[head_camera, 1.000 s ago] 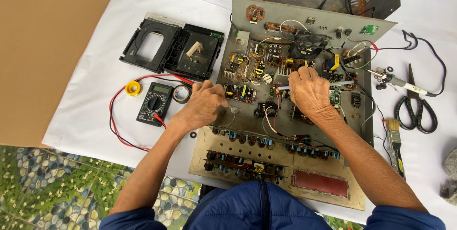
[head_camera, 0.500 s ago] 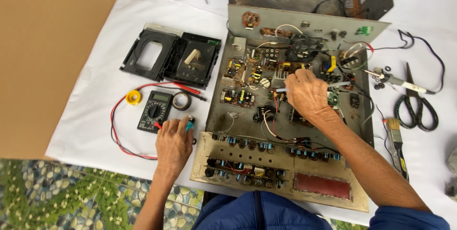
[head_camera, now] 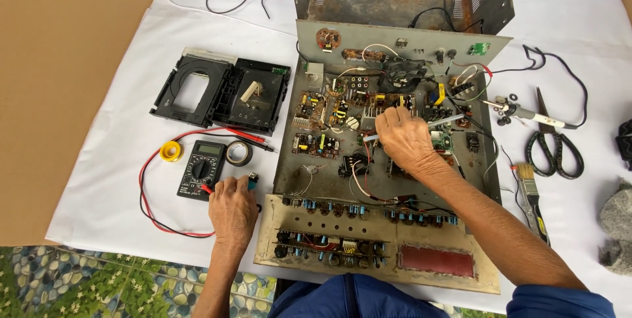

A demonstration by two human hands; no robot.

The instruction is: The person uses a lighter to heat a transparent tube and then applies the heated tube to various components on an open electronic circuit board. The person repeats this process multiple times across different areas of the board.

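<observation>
Repair underway: our right hand [head_camera: 403,139] grips a metal tool [head_camera: 447,120] over the chassis [head_camera: 316,160]; our left hand [head_camera: 232,207] closes on a teal-tipped piece [head_camera: 253,182] beside the multimeter [head_camera: 201,169]. Probing comes next, we judge.

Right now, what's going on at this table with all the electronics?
A person sits over an opened amplifier chassis full of circuit boards. The right hand holds a slim metal tool over the boards. The left hand rests on the white cloth on a small teal object, beside a black multimeter. Scissors and a brush lie alongside.
</observation>
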